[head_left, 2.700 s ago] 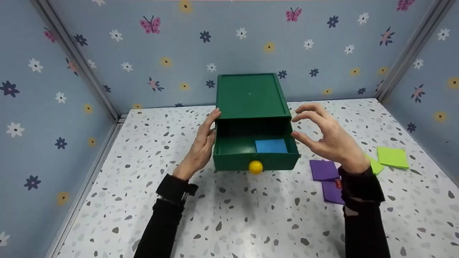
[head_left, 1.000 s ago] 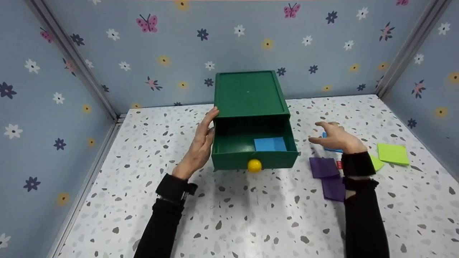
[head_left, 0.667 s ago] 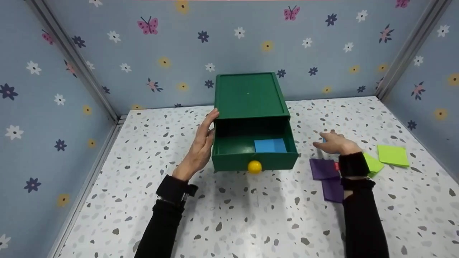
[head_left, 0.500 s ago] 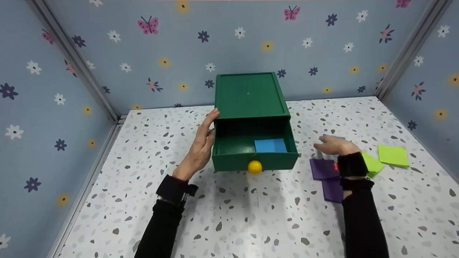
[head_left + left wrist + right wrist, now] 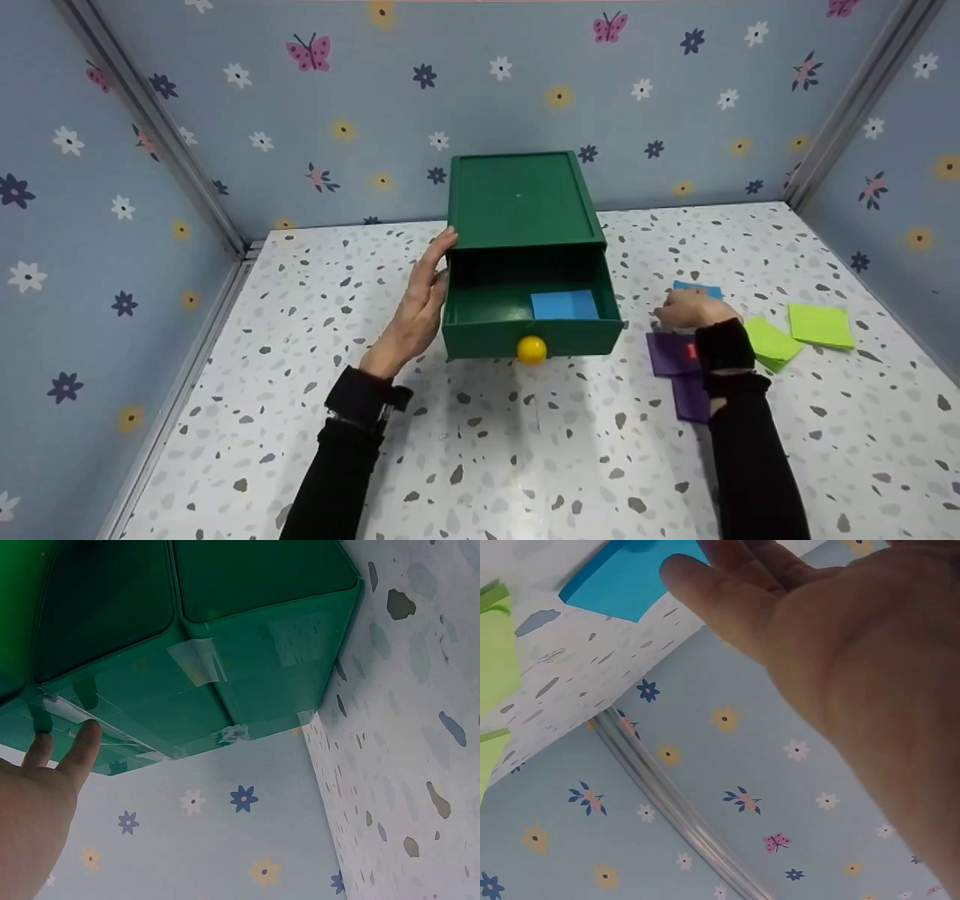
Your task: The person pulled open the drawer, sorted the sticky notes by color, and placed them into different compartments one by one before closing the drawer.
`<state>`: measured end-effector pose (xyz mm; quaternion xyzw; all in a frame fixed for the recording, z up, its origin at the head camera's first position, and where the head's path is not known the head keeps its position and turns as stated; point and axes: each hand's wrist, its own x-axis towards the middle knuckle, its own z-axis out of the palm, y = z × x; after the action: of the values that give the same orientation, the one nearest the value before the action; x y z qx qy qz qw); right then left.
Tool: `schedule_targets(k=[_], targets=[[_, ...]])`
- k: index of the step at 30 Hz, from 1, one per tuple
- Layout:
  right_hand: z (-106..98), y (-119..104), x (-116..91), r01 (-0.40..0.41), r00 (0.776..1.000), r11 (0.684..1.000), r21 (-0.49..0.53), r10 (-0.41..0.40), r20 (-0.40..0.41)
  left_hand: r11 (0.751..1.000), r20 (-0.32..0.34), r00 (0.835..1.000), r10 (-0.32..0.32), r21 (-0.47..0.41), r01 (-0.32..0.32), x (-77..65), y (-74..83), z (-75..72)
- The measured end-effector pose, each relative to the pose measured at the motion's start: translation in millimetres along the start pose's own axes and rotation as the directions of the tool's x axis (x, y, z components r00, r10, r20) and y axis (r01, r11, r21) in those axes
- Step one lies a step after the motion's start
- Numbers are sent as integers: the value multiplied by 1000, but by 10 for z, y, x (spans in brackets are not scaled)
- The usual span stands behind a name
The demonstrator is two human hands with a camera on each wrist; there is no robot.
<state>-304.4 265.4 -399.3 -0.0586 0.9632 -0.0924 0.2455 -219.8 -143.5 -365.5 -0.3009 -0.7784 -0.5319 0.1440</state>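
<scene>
A green drawer box (image 5: 521, 199) stands near the back wall, its drawer (image 5: 487, 341) with a yellow knob (image 5: 532, 350) pulled out. One blue sticky note (image 5: 564, 305) lies in the drawer's right part. My left hand (image 5: 409, 322) rests its fingers against the box's left side, which is patched with clear tape (image 5: 199, 660). To the right of the box, my right hand (image 5: 694, 309) is over another blue sticky note (image 5: 697, 288) on the table. Its fingers are bent and the thumb is apart from them. Whether they pinch the note is hidden.
Purple notes (image 5: 690, 397) overlap on the table, partly under the right wrist. Lime-green notes (image 5: 820, 325) lie farther right. Flower-patterned walls (image 5: 502, 97) with metal corner strips enclose the speckled table (image 5: 465, 465) at the back and sides.
My right hand has moved from beside the drawer out to the blue note on the table, then drawn its fingers in. The left hand, box and drawer are unchanged.
</scene>
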Motion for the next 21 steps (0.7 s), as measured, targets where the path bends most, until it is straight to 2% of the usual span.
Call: schedule_targets(k=[8, 14, 21], targets=[[15, -57, 36, 18, 1000, 995, -102, -18, -7, 1000, -6, 1000, 18, -26, -18, -19, -24, 1], [32, -74, 29, -55, 998, 998, -25, 55, 13, 1000, -11, 1000, 5, -11, -5, -13, -9, 2], [41, -68, 31, -51, 999, 999, -10, 51, -7, 1000, 2, 1000, 8, -15, -8, 6, -10, 5]])
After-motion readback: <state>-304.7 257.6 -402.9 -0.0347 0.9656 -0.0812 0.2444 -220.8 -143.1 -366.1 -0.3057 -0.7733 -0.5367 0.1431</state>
